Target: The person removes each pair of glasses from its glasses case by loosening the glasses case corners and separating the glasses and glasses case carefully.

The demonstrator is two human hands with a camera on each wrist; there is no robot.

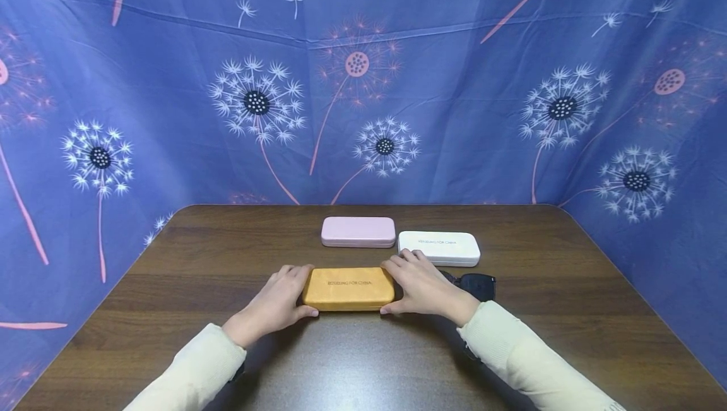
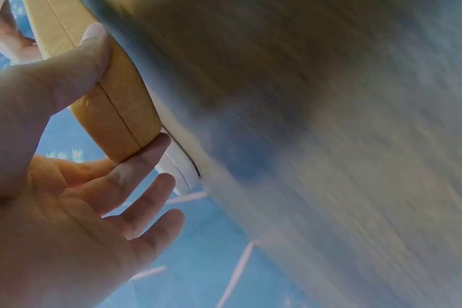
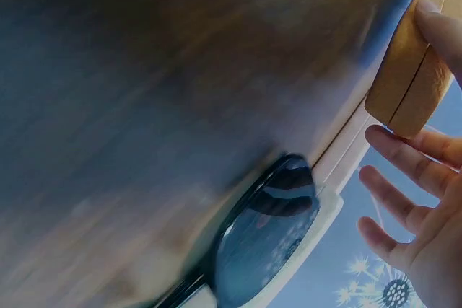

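Observation:
A closed mustard-yellow glasses case [image 1: 348,294] with dark lettering on its lid lies crosswise in front of me. My left hand [image 1: 275,300] grips its left end, thumb on the near side and fingers at the far side. At the right end my right hand [image 1: 425,288] pinches it the same way. The seam between lid and base shows in both wrist views. Black sunglasses [image 3: 267,229] rest on the table just right of my right hand, and in the head view the wrist partly hides them.
A lilac glasses case [image 1: 358,232] lies behind the yellow one. To its right is a white glasses case [image 1: 449,248] with lettering, close to my right fingers. All sit on a dark wooden table [image 1: 227,240], backed by a blue dandelion-print cloth [image 1: 454,114].

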